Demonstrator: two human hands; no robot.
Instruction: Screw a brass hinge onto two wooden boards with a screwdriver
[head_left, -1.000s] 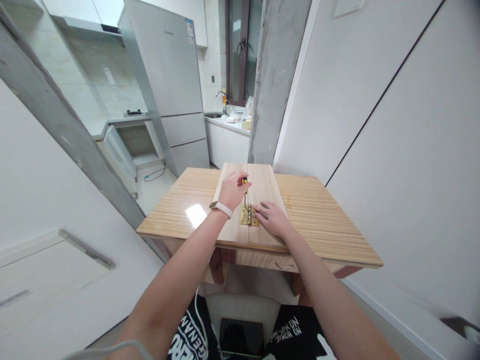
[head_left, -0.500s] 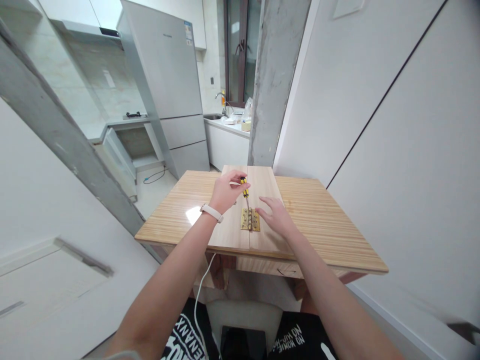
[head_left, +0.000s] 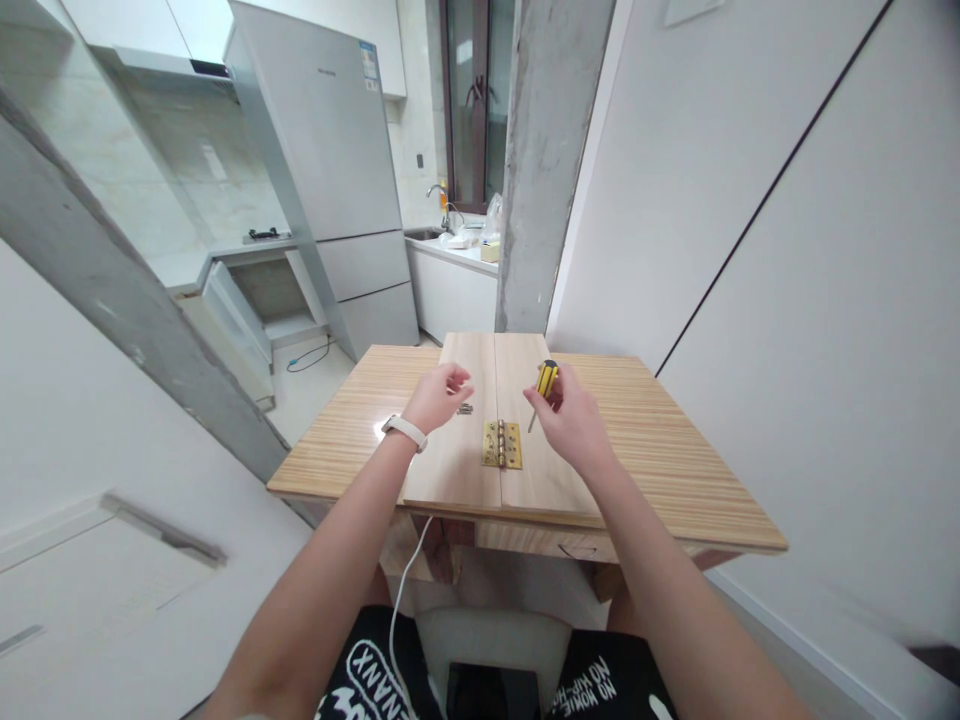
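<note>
1. A wood-grained tabletop (head_left: 675, 460) is standing before a kitchen, a grey refrigerator (head_left: 322, 150) rising beyond its far left corner; two pale boards (head_left: 536, 485) are lying across its middle.
2. A brass hinge (head_left: 502, 445) is straddling their seam, nearer the tabletop's near edge.
3. The right hand (head_left: 576, 415) is hovering, its grip pinching a yellow-and-black screwdriver (head_left: 547, 378), shaft slanting down.
4. The left hand (head_left: 436, 398) is bending its fingers; whether its grip is pinching anything, I can't tell.
5. It's partly hiding small metal pieces (head_left: 466, 409), too tiny to identify.
</note>
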